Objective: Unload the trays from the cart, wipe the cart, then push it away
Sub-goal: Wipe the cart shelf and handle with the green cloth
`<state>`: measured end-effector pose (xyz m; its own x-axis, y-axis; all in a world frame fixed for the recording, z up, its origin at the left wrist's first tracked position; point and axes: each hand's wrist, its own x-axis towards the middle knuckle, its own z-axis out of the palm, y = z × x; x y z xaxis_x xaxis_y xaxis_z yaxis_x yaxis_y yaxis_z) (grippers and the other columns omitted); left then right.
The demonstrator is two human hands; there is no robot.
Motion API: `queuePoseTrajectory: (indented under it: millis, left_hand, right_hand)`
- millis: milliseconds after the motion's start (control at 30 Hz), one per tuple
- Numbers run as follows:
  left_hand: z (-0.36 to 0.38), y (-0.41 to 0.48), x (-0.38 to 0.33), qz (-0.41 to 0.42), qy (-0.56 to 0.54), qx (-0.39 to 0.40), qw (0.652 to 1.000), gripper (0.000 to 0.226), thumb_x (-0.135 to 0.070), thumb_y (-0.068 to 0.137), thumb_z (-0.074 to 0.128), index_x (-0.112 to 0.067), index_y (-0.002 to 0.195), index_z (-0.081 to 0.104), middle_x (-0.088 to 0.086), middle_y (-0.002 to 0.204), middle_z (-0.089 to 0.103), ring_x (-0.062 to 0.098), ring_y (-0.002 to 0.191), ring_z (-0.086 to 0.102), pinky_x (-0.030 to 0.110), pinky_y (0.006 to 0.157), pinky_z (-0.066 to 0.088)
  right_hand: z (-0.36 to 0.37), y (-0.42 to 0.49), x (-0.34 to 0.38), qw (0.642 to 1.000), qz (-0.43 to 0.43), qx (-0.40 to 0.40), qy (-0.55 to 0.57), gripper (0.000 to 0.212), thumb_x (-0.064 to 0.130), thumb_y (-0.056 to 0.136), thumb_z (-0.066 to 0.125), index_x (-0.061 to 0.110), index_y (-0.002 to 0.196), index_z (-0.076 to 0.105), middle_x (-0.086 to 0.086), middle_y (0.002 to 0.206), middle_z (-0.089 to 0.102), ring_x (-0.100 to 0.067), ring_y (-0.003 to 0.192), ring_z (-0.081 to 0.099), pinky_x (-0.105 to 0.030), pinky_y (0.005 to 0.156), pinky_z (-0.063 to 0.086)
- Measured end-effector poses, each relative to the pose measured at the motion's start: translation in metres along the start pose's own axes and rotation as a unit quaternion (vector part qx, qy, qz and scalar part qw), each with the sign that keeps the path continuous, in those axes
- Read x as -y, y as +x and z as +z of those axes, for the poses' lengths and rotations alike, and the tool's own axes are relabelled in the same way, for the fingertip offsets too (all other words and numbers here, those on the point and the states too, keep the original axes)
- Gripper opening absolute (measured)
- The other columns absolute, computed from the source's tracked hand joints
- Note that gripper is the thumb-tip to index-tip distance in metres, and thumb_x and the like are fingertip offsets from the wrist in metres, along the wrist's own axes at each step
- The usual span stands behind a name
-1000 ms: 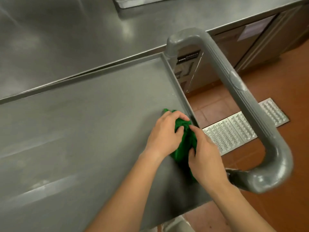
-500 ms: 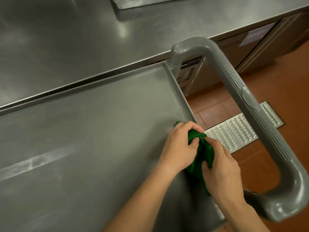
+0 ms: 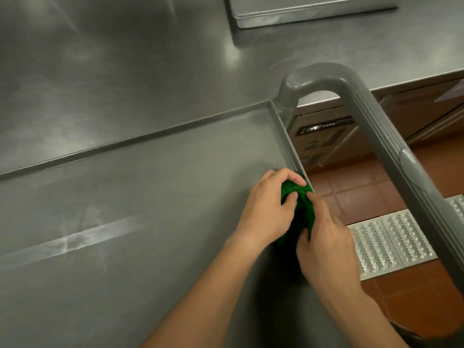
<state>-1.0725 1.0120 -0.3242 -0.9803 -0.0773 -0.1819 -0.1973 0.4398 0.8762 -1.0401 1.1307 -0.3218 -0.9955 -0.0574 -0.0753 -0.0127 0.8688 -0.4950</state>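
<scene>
The cart's steel top shelf (image 3: 140, 187) fills the lower left, with a raised lip along its right side. A bunched green cloth (image 3: 301, 204) lies against that right lip. My left hand (image 3: 266, 209) grips the cloth from the left, fingers curled over its top. My right hand (image 3: 326, 247) pinches the cloth's lower right part. The cart's grey plastic handle (image 3: 376, 126) arches over the right end. A metal tray (image 3: 301, 11) rests on the steel counter (image 3: 125, 71) at the top.
The counter runs right behind the cart's far edge. Below the handle lies red tiled floor (image 3: 356, 189) with a perforated metal drain grate (image 3: 391, 242). A cabinet front with a vent panel (image 3: 324, 136) stands under the counter.
Both hands stay bunched on the green cloth at the cart's right lip. The view has tilted up and left, bringing the tray on the counter further into sight.
</scene>
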Motion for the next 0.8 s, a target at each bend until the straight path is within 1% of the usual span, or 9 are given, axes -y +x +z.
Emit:
queuePoseTrajectory:
  millis: [67,133,233,300,367,400,500,633,800]
  left_hand:
    - [-0.005,0.011,0.002,-0.004,0.002,-0.022,1.000,0.024,-0.006,0.097,0.063,-0.028,0.106,0.067,-0.007,0.115,0.062,0.009,0.111,0.058,0.014,0.092,0.040]
    - [-0.010,0.022,0.002,0.000,0.008,-0.053,0.999,0.026,-0.003,0.096,0.063,-0.027,0.105,0.068,-0.006,0.113,0.062,0.008,0.108,0.058,0.004,0.088,0.036]
    - [-0.023,0.039,0.006,-0.005,0.009,-0.110,0.994,0.025,-0.001,0.095,0.062,-0.023,0.105,0.069,-0.005,0.110,0.063,0.003,0.098,0.057,-0.005,0.084,0.033]
    - [-0.035,0.050,0.011,-0.016,0.005,-0.141,0.990,0.024,-0.002,0.096,0.062,-0.023,0.106,0.069,-0.004,0.111,0.063,0.003,0.097,0.056,-0.007,0.083,0.032]
    - [-0.049,0.060,0.018,-0.021,0.005,-0.177,0.984,0.024,-0.002,0.096,0.061,-0.023,0.107,0.069,-0.004,0.111,0.063,0.003,0.097,0.057,-0.007,0.084,0.032]
    - [-0.057,0.065,0.023,-0.022,0.007,-0.194,0.981,0.024,-0.001,0.096,0.061,-0.022,0.107,0.069,-0.004,0.111,0.063,0.002,0.097,0.056,-0.006,0.085,0.031]
    - [-0.083,0.070,0.037,-0.029,0.022,-0.239,0.970,0.024,0.001,0.095,0.061,-0.018,0.107,0.068,-0.004,0.110,0.063,-0.004,0.092,0.054,-0.005,0.087,0.031]
    - [-0.121,0.053,0.064,-0.042,0.030,-0.282,0.958,0.025,0.001,0.095,0.061,-0.019,0.108,0.069,-0.005,0.110,0.063,-0.007,0.091,0.054,-0.002,0.090,0.034]
    - [-0.179,0.008,0.106,-0.068,0.042,-0.334,0.939,0.026,0.001,0.095,0.060,-0.019,0.108,0.068,-0.005,0.108,0.063,-0.006,0.091,0.055,-0.002,0.088,0.035]
  right_hand:
    - [0.003,0.014,0.004,1.000,-0.012,0.001,0.006,0.065,-0.017,0.075,0.062,0.005,0.136,0.054,-0.026,0.101,0.072,-0.047,0.082,0.068,-0.044,0.065,0.053]
    - [0.006,0.031,0.010,1.000,-0.028,-0.001,0.014,0.064,-0.016,0.077,0.060,0.006,0.137,0.054,-0.025,0.107,0.072,-0.048,0.086,0.068,-0.044,0.068,0.053]
    - [0.015,0.061,0.021,0.997,-0.063,-0.003,0.041,0.063,-0.015,0.079,0.056,0.006,0.138,0.053,-0.021,0.120,0.070,-0.046,0.101,0.066,-0.042,0.081,0.052]
    - [0.021,0.080,0.031,0.994,-0.088,0.007,0.067,0.061,-0.015,0.079,0.054,0.004,0.136,0.055,-0.020,0.125,0.068,-0.044,0.109,0.065,-0.032,0.091,0.046]
    - [0.026,0.101,0.044,0.988,-0.119,0.025,0.095,0.059,-0.014,0.079,0.053,0.003,0.136,0.055,-0.019,0.127,0.067,-0.041,0.112,0.065,-0.018,0.093,0.038]
    - [0.030,0.110,0.051,0.986,-0.131,0.038,0.099,0.059,-0.013,0.080,0.053,0.003,0.137,0.055,-0.019,0.127,0.067,-0.040,0.113,0.065,-0.018,0.094,0.038]
    - [0.045,0.126,0.076,0.979,-0.168,0.079,0.088,0.061,-0.010,0.083,0.052,0.006,0.142,0.050,-0.019,0.130,0.065,-0.039,0.118,0.061,-0.030,0.099,0.041]
    - [0.071,0.122,0.112,0.966,-0.212,0.119,0.088,0.067,-0.013,0.082,0.051,0.008,0.146,0.046,-0.017,0.137,0.060,-0.036,0.127,0.056,-0.029,0.106,0.038]
    - [0.110,0.089,0.172,0.944,-0.265,0.173,0.091,0.071,-0.014,0.082,0.051,0.009,0.149,0.042,-0.019,0.138,0.058,-0.035,0.128,0.053,-0.029,0.105,0.037]
